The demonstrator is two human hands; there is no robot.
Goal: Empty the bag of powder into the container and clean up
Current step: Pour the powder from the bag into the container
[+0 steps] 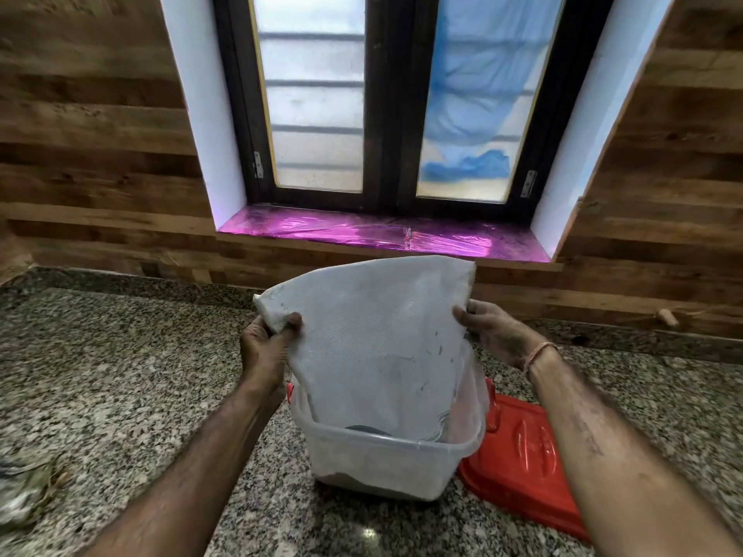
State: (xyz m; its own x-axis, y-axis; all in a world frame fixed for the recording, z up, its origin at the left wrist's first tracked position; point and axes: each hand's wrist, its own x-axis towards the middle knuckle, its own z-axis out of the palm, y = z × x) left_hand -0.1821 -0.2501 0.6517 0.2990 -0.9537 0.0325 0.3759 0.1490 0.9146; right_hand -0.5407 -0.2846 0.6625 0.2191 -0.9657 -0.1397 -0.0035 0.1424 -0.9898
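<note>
One speckled granite countertop (120, 375) carries everything here. The container stands about midway between its back edge and its near edge.

The largest thing on it is the bag (374, 343), a white woven sack held upside down with its mouth sunk inside the container and its closed end raised towards the window sill. It looks soft and floppy, sagging between the hands, and I judge it light by now, since the cloth hangs flat and slack. The weave is likely slick and dusty, so the firmest hold is where the cloth bunches at the upper corners (exactly where it is held).

The container (382, 468) is a clear plastic tub, stiff-walled but probably light enough to skid if the bag drags on it. A dark layer shows low inside, seemingly powder. The red lid (522, 456) lies flat, touching the tub's right side and reaching towards the near edge.

The left hand (267, 347) is clamped on the bag's upper left corner, with the thumb on the front of the cloth. The right hand (490, 335) grips the right edge, fingers hidden behind the cloth. A thin thread (540, 351) circles the right wrist.

No brand, label or writing can be read on the bag, the tub or the lid.
</note>
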